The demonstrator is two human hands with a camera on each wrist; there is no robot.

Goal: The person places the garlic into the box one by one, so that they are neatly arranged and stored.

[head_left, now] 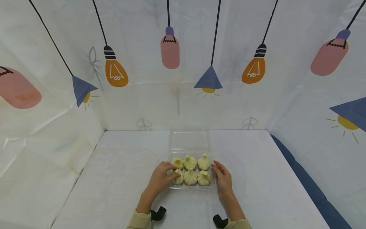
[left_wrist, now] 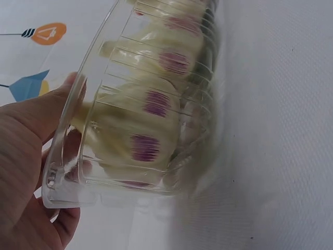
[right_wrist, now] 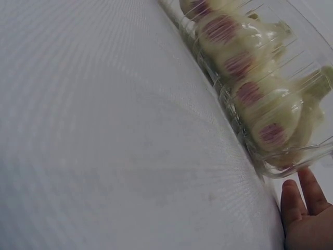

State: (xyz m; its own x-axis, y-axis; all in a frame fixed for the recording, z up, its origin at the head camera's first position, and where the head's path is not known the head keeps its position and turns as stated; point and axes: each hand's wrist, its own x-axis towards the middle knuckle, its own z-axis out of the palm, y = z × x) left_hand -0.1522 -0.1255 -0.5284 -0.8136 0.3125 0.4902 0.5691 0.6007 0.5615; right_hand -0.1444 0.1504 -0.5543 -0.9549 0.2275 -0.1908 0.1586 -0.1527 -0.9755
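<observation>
A clear plastic clamshell box [head_left: 191, 187] lies on the table with its lid [head_left: 190, 140] folded back away from me. Inside, pale garlic bulbs stand stem up in two rows of three. At the left end, my left hand [head_left: 160, 176] reaches over the rim and pinches the front-left garlic bulb [head_left: 179, 180] near its stem. Purple streaks mark the bulbs' sides [left_wrist: 145, 148] in the left wrist view. My right hand [head_left: 223, 180] is beside the box's right end, fingers loosely extended. Its fingertips [right_wrist: 308, 179] come right up to the box's corner in the right wrist view.
The white table [head_left: 128, 159] extends around the box. Behind it and at the sides hangs a pale sheet [head_left: 143, 105] printed with lamps and bulbs. Dark blue material [head_left: 303, 178] shows along the right edge. Black wrist mounts [head_left: 158, 213] sit at both cuffs.
</observation>
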